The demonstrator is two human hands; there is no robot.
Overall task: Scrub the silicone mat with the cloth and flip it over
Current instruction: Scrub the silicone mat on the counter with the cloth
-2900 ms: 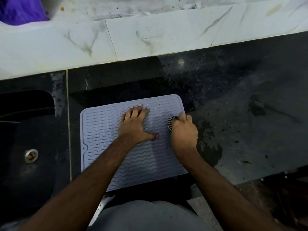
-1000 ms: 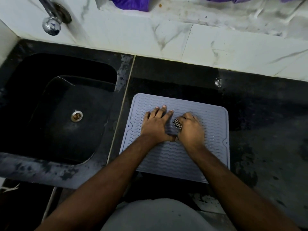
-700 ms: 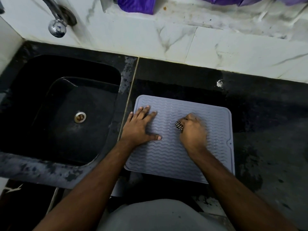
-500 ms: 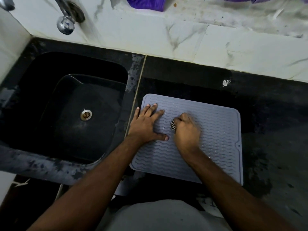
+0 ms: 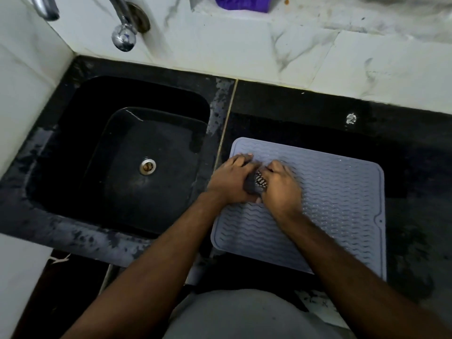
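A grey silicone mat (image 5: 337, 204) with a wavy ribbed face lies flat on the black counter, just right of the sink, its near edge hanging a little over the counter's front. My right hand (image 5: 281, 185) grips a small black-and-white patterned cloth (image 5: 259, 179) and presses it on the mat's far left part. My left hand (image 5: 231, 178) rests palm down on the mat's left edge, fingers straight, right beside the cloth. Most of the cloth is hidden under my right hand.
A black sink (image 5: 137, 155) with a metal drain (image 5: 147, 166) lies to the left. Chrome taps (image 5: 123, 36) stick out of the white marble wall. A purple cloth (image 5: 242, 3) lies on the ledge behind. The wet black counter (image 5: 415, 167) stretches to the right.
My right hand has rubbed the cloth leftward and farther across the mat, ending against my left hand. My left hand stayed near the mat's left edge. The view shifted left toward the sink.
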